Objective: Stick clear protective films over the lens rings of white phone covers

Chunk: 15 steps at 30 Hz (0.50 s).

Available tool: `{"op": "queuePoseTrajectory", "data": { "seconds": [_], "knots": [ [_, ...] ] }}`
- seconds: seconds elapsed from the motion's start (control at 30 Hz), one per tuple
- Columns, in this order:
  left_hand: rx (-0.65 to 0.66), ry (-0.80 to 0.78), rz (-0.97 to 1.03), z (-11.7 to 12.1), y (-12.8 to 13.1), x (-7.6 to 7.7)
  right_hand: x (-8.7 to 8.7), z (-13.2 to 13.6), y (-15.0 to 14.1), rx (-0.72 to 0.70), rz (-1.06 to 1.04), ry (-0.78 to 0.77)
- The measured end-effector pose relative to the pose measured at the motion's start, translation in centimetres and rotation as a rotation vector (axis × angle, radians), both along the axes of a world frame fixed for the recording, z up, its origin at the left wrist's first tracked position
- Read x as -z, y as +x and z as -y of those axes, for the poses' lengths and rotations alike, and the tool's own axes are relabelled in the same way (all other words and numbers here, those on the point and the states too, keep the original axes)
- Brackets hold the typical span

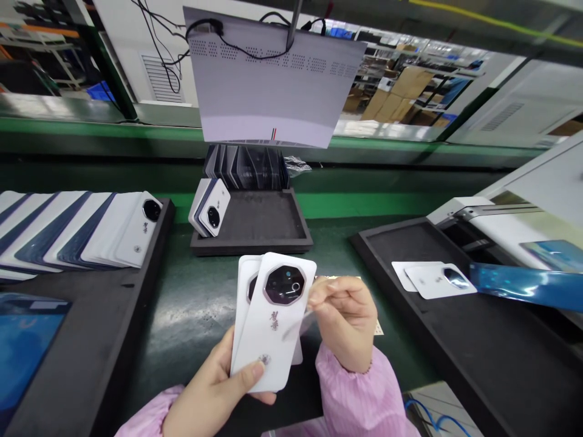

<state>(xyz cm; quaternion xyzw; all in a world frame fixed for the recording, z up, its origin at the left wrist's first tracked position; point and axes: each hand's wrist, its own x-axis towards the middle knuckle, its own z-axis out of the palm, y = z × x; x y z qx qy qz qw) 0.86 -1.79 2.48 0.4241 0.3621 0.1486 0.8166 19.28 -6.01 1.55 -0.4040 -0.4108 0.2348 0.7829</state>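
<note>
My left hand (214,388) grips a small stack of white phone back covers (273,321), each with a dark octagonal camera ring near the top. My thumb lies across the lower face of the top cover. My right hand (344,318) is closed in a pinch at the top cover's right edge, on a thin clear film I can barely make out. Both wrists wear pink sleeves.
A row of white covers (77,233) lies fanned on a black tray at left. A black tray (255,240) ahead holds a few upright covers and dark inserts. At right, a black mat (455,340) bears two covers, beside a blue film strip (523,285). A white monitor back (268,79) hangs above.
</note>
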Motion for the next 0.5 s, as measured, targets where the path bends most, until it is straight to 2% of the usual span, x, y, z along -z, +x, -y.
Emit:
{"op": "queuePoseTrajectory", "data": {
  "seconds": [0.1,0.23,0.4,0.5],
  "knots": [
    [0.046,-0.001,-0.013,-0.4,0.2,0.2,0.2,-0.2,-0.3,0.144,0.084,-0.090],
    [0.077,0.007,-0.026,-0.7,0.4,0.4,0.4,-0.4,-0.3,0.208,0.169,-0.153],
    [0.063,0.011,-0.018,-0.5,0.4,0.3,0.4,-0.6,0.2,0.240,0.149,-0.136],
    [0.065,0.023,-0.022,-0.5,0.4,0.3,0.4,-0.6,0.7,0.305,0.073,-0.094]
  ]
}}
